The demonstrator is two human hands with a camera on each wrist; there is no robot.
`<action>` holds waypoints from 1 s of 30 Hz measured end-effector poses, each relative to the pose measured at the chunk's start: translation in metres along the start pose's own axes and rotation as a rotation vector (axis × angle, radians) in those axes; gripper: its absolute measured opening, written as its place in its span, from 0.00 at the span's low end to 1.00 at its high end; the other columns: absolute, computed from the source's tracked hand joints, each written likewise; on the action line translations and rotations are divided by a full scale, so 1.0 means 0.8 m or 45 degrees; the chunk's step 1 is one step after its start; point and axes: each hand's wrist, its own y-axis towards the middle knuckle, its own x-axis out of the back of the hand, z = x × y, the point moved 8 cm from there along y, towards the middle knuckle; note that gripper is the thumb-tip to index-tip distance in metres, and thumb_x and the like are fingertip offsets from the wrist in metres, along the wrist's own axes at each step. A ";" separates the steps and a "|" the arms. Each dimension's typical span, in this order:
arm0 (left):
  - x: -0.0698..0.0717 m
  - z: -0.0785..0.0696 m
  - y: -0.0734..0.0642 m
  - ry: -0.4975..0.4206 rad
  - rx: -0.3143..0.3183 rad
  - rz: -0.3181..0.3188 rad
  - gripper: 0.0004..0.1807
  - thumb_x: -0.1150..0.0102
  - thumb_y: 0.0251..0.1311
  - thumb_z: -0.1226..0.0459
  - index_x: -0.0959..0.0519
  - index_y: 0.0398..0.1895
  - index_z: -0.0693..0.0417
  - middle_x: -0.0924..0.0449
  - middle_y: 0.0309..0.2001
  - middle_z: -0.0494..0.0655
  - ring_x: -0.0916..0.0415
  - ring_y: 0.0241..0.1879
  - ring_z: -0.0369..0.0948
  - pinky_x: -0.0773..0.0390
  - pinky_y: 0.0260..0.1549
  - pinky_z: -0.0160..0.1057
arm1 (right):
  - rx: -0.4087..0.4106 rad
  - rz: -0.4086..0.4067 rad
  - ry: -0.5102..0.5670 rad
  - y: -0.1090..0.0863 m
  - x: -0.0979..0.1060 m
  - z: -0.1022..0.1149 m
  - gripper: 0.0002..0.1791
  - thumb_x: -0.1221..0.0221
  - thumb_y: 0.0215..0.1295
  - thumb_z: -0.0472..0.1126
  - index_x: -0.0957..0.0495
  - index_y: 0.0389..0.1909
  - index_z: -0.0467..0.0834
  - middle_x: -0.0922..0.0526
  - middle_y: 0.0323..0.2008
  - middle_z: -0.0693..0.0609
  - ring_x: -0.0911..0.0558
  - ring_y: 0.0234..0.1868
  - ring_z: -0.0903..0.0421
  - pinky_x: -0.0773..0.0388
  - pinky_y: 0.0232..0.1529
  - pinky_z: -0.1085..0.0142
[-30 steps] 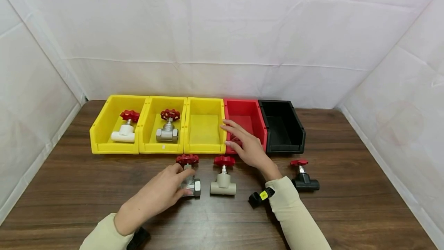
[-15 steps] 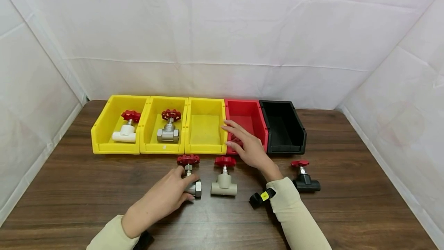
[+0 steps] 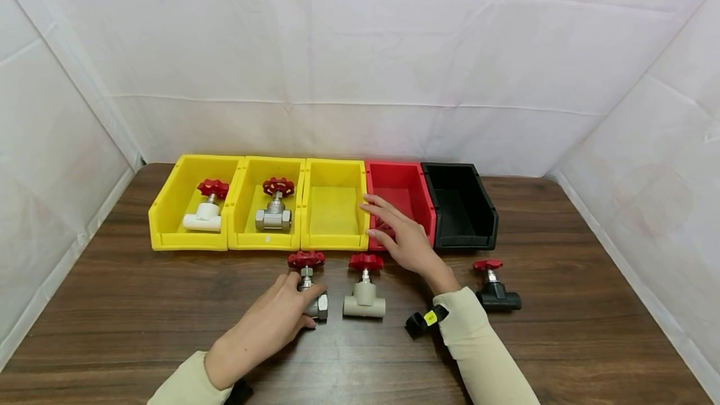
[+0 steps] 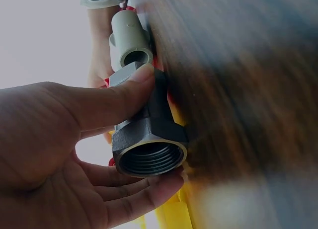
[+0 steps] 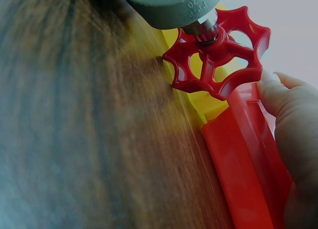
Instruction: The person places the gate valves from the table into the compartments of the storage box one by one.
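My left hand grips the body of a metal gate valve with a red handwheel, on the table before the bins. In the left wrist view the thumb lies on one side of the valve's threaded hex end and the fingers curl beneath. My right hand reaches over the red bin, its fingers spread and loosely extended across the wall beside the yellow bin. Part of a red object shows under that hand. A beige plastic valve with a red handwheel stands between the hands.
A yellow bin at the far left holds a white valve; the adjacent yellow bin holds a metal valve. A black bin ends the row. Right of my right forearm sits a black valve. White sheeting surrounds the table.
My left hand has shifted slightly right and its fingers have closed further round the metal valve's body. The right hand stays at the red bin.
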 end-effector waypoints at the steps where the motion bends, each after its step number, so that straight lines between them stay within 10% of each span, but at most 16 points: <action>1: 0.000 0.000 0.000 -0.005 0.004 -0.001 0.25 0.27 0.47 0.61 0.21 0.51 0.55 0.30 0.30 0.54 0.36 0.26 0.43 0.30 0.23 0.39 | 0.002 0.001 -0.001 0.000 0.000 0.000 0.30 0.40 0.66 0.46 0.35 0.69 0.56 0.41 0.70 0.61 0.24 0.44 0.60 0.32 0.16 0.71; 30: -0.012 0.010 0.003 -0.127 0.081 0.075 0.25 0.29 0.51 0.62 0.21 0.54 0.56 0.34 0.31 0.50 0.40 0.29 0.41 0.32 0.25 0.37 | 0.007 -0.001 0.008 0.000 0.000 0.000 0.30 0.41 0.66 0.46 0.35 0.69 0.55 0.40 0.70 0.59 0.24 0.44 0.59 0.32 0.16 0.71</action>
